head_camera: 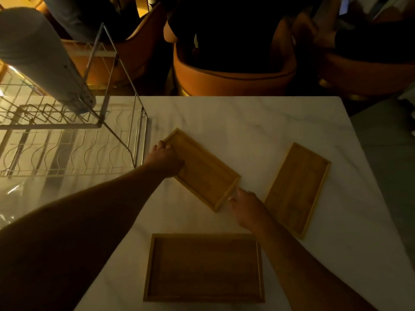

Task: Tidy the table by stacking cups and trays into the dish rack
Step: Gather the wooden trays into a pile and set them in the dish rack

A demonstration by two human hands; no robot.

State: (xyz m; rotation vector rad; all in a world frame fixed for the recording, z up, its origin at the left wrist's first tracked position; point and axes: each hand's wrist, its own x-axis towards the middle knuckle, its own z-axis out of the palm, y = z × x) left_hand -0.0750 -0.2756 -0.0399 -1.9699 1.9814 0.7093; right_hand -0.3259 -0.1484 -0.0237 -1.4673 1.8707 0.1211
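Head view: nearest, a wooden tray lies flat on the marble table. Beyond it, a slanted tray is gripped at opposite ends by the left hand and right hand. A third tray lies right; the dish rack stands far left.

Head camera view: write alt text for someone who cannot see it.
Two bare hands grip opposite ends of a wooden tray on a white marble table, left hand at its far end, right hand at its near end. Two more trays lie nearby; a wire dish rack stands left.
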